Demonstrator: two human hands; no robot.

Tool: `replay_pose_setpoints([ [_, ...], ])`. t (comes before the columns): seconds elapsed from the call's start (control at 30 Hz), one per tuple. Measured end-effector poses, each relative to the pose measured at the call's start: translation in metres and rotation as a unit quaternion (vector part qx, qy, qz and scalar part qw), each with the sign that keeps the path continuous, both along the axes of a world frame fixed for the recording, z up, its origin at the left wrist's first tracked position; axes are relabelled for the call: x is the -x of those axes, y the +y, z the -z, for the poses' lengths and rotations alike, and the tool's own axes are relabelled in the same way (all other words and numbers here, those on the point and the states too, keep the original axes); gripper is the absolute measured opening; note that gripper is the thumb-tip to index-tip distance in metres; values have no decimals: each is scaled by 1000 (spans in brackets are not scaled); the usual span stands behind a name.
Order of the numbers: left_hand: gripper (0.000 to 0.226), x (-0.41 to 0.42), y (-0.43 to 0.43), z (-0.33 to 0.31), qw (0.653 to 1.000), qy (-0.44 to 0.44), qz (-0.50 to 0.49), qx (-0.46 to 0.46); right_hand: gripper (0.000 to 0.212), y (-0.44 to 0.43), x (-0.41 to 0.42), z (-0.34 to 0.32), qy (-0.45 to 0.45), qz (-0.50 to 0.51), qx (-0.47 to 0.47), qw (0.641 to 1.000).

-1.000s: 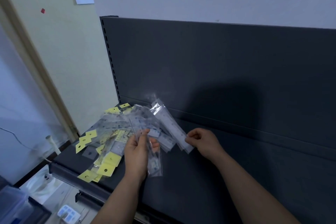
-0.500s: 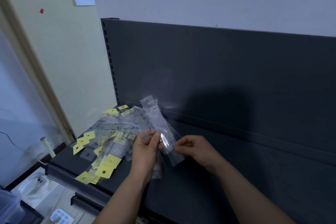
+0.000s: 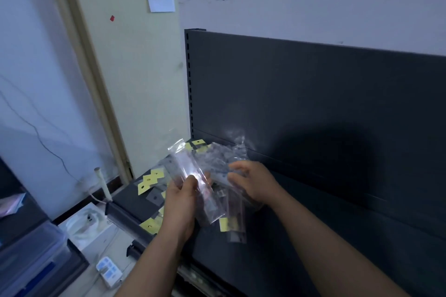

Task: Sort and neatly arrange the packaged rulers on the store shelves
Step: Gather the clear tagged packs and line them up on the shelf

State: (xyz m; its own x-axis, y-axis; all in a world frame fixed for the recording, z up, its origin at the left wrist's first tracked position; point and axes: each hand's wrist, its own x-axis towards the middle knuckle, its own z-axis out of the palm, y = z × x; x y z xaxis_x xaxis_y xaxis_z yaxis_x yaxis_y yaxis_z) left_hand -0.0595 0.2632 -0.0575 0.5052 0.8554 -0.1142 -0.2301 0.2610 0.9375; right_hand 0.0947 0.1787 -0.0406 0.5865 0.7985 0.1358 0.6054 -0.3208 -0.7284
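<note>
The left hand (image 3: 181, 205) is clamped, thumb over fingers, on one long clear ruler packet (image 3: 190, 171) that stands slanted up and away from the person. The right hand (image 3: 255, 184), close beside it, has its fingers curled round a crumpled bundle of clear packets (image 3: 222, 159). Behind them rises the dark back panel (image 3: 313, 103) of the store unit, and below it lies the shelf deck (image 3: 325, 236), mostly bare to the right. A loose heap of packaged rulers (image 3: 154, 182) sprawls at the left end of the deck, its yellow header cards pointing every way. Another packet with a yellow card (image 3: 225, 224) sits under the hands; I cannot tell whether it hangs from a grip or lies on the deck. To my eye this is the sorting step: packets are being gathered and squared up in hand, and none is laid out in a row yet. The next move probably calls for bringing the single packet flush against the bundle, ends and edges matched, then setting the lot down flat on the bare stretch of deck. The slick sleeves will likely slide over each other, so a firm, even pinch seems wise.
</note>
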Motion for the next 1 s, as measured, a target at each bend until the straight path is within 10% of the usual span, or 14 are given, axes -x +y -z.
replay_pose_setpoints([
  [0.33, 20, 16, 9, 2, 996, -46, -14, 82, 31, 34, -10, 8, -131, 19, 61, 989],
  [0.7, 13, -19, 0, 4, 996, -56, 22, 64, 15, -38, -22, -1, 298, 68, -118, 945],
  [1.0, 6, -62, -41, -7, 983, -102, 118, 97, 10, -92, -18, -2, 381, 72, -91, 917],
])
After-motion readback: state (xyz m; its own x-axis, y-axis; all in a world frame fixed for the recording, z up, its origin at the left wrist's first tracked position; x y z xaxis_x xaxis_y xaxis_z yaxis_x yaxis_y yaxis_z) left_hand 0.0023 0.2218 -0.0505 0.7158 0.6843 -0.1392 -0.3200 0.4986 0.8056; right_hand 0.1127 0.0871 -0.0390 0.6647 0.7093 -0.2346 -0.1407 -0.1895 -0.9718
